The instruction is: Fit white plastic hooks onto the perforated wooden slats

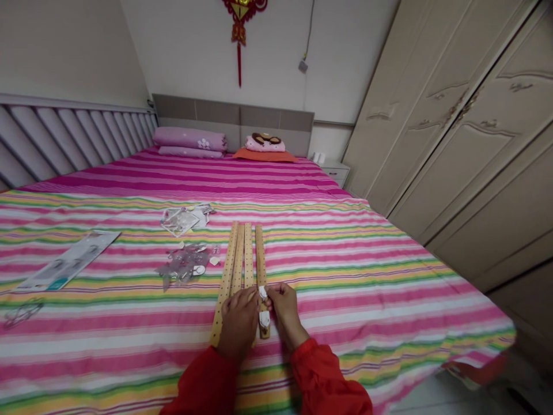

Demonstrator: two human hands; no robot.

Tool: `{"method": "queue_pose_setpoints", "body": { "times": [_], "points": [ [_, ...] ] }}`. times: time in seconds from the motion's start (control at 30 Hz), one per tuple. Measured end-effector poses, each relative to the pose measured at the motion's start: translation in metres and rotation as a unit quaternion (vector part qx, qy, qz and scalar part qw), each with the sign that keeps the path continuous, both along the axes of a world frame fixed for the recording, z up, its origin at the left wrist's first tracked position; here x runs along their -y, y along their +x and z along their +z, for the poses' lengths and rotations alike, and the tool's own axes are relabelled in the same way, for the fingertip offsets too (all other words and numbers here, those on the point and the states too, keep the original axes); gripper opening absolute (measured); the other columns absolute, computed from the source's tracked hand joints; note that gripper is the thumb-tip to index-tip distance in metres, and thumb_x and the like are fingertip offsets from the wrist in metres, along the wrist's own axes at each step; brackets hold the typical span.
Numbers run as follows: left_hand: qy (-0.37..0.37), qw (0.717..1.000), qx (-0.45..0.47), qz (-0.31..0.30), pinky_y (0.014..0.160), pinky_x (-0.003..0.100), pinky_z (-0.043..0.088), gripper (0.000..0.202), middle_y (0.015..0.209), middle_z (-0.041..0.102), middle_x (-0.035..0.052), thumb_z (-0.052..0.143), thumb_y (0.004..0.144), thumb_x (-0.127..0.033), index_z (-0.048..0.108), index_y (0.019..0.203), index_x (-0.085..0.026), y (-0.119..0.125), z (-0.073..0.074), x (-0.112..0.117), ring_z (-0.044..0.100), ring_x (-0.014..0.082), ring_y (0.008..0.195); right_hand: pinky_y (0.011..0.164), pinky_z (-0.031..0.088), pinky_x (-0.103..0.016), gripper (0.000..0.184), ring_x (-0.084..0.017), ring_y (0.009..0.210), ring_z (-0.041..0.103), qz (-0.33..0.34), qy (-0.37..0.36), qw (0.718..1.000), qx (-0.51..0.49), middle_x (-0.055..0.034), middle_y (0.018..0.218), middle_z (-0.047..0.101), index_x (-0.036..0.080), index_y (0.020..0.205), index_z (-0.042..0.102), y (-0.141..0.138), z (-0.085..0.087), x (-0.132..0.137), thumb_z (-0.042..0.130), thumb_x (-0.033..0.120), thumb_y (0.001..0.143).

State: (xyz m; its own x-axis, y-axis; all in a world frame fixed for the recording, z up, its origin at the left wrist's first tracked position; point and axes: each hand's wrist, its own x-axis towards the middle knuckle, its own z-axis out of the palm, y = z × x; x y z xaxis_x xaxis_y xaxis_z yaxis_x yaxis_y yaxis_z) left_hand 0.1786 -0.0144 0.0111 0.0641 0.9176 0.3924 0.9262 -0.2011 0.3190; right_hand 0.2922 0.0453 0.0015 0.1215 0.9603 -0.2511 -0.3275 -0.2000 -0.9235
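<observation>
Several long wooden strips [225,276] with rows of small holes lie lengthwise on the bed. Over the left ones lies my left hand [239,317], its fingers together and curled toward the rightmost strip [260,253]; what its fingertips grip is hidden. My right hand [283,302] is closed in a pinch on a small white tag [263,293] at the right edge of that strip. Nearer to me, a second white tag [264,319] with a small metal piece sits on the same strip.
Left of the strips is a clear plastic bag [185,264] of small parts, with more clear packets [180,220] beyond it. A long flat package [71,260] and a thin wiry item [23,311] lie farther left. Wardrobes [432,127] stand at right.
</observation>
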Motion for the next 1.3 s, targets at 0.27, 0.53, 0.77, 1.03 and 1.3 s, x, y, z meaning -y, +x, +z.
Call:
{"method": "queue_pose_setpoints", "body": {
  "times": [0.27, 0.53, 0.77, 1.03, 1.3],
  "points": [
    [0.005, 1.000, -0.006, -0.009, 0.094, 0.040, 0.035, 0.035, 0.125, 0.065, 0.0034, 0.043, 0.089, -0.018, 0.064, 0.116, -0.025, 0.001, -0.001, 0.000, 0.053, 0.0223, 0.115, 0.031, 0.031, -0.020, 0.021, -0.009, 0.030, 0.043, -0.001, -0.001, 1.000, 0.011, 0.0057, 0.035, 0.052, 0.019, 0.056, 0.055, 0.000, -0.001, 0.001, 0.073, 0.030, 0.057],
    [0.011, 1.000, -0.005, -0.012, 0.094, 0.039, 0.036, 0.035, 0.122, 0.066, 0.0039, 0.043, 0.088, -0.016, 0.065, 0.114, -0.024, 0.000, 0.000, -0.001, 0.054, 0.0218, 0.114, 0.029, 0.026, -0.019, 0.028, -0.008, 0.026, 0.038, 0.008, -0.009, 1.000, 0.019, 0.0070, 0.031, 0.049, 0.020, 0.055, 0.051, 0.001, 0.000, 0.001, 0.075, 0.034, 0.057],
    [0.024, 1.000, -0.005, -0.008, 0.095, 0.040, 0.033, 0.038, 0.123, 0.065, 0.0051, 0.041, 0.090, -0.016, 0.060, 0.122, -0.023, 0.003, 0.002, 0.001, 0.055, 0.0214, 0.115, 0.029, 0.029, -0.018, 0.037, -0.007, 0.028, 0.042, 0.053, -0.022, 0.998, -0.041, 0.0050, 0.036, 0.052, 0.018, 0.054, 0.051, 0.010, 0.005, -0.001, 0.079, 0.042, 0.057],
    [0.049, 0.998, -0.031, -0.008, 0.098, 0.046, 0.028, 0.036, 0.121, 0.066, 0.0051, 0.046, 0.089, -0.017, 0.061, 0.120, -0.026, 0.006, 0.002, 0.001, 0.055, 0.0242, 0.112, 0.026, 0.024, -0.017, 0.036, -0.006, 0.025, 0.039, 0.080, -0.039, 0.996, -0.006, 0.0063, 0.033, 0.049, 0.019, 0.055, 0.049, 0.012, 0.009, -0.005, 0.080, 0.038, 0.054],
    [0.052, 0.998, -0.039, -0.001, 0.101, 0.047, 0.029, 0.035, 0.123, 0.065, 0.0037, 0.052, 0.087, -0.022, 0.061, 0.120, -0.029, 0.004, -0.008, -0.003, 0.052, 0.0249, 0.115, 0.025, 0.016, -0.019, 0.032, -0.006, 0.021, 0.029, 0.080, -0.028, 0.995, 0.058, 0.0078, 0.029, 0.044, 0.022, 0.051, 0.045, 0.008, 0.001, -0.013, 0.073, 0.035, 0.057]
  ]
}}
